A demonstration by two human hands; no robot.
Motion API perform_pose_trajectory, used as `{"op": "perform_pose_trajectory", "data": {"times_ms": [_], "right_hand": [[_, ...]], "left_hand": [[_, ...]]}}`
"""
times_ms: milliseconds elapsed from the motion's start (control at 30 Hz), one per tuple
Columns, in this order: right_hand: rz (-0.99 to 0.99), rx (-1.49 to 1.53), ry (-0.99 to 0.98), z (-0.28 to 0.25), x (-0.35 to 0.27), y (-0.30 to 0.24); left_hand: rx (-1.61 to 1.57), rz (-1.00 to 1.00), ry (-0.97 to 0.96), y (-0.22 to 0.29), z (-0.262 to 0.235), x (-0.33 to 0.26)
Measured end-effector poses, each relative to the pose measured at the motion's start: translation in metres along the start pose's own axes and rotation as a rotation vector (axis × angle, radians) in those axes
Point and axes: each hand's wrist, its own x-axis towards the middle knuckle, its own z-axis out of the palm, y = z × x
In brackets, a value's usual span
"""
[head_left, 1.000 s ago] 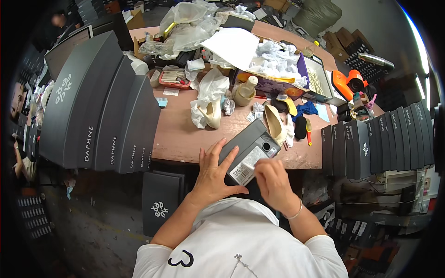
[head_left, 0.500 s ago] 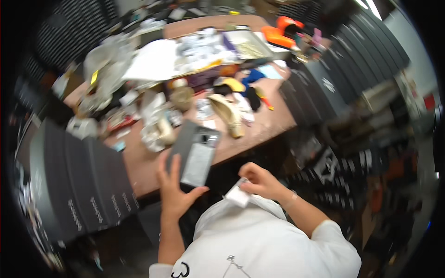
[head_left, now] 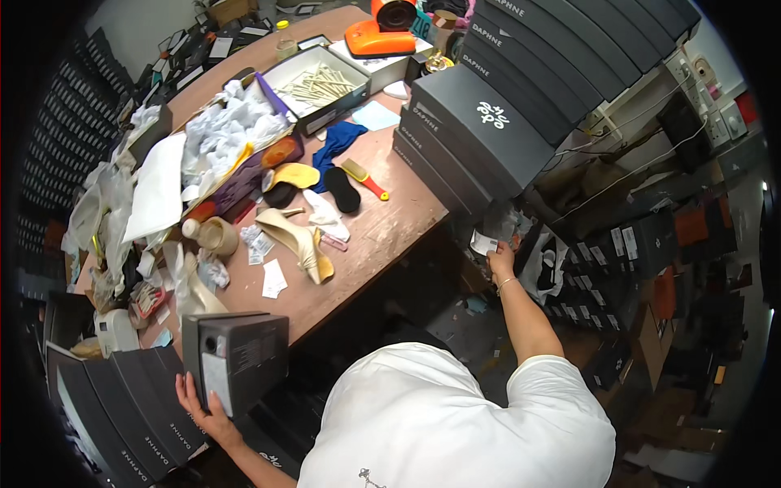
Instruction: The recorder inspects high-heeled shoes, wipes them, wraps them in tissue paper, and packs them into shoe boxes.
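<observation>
My left hand (head_left: 205, 413) grips the lower end of a dark grey shoebox (head_left: 259, 350), thumb on the end face and fingers spread along the side. The box stands tilted at the table's near left edge and bears a pale label. Out to the right, my right hand (head_left: 501, 262) pinches a small white paper slip (head_left: 483, 242) beyond the table edge, over a dim area with crumpled clear plastic (head_left: 506, 221). A beige heeled shoe (head_left: 294, 242) lies on the table between the two hands.
Shoebox stacks stand at left (head_left: 130, 415) and right (head_left: 455, 142). On the brown table (head_left: 390, 220) are a red-handled brush (head_left: 366, 179), a blue cloth (head_left: 333, 146), a tray of pale sticks (head_left: 319, 88), crumpled white paper (head_left: 232, 130) and an orange tool (head_left: 378, 41).
My left hand has carried the shoebox left and down, to the table's left edge. My right hand has stretched away to the right with the paper slip. The view has turned.
</observation>
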Motion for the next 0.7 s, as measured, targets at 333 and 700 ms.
{"op": "perform_pose_trajectory", "data": {"times_ms": [333,700], "right_hand": [[-0.149,-0.327,0.290,-0.060,0.163,0.109],[-0.171,-0.411,-1.337,0.165,-0.149,-0.069]], "left_hand": [[-0.176,-0.217,0.194,0.027,0.047,-0.002],[-0.098,-0.227,0.146,0.012,-0.002,0.010]]}}
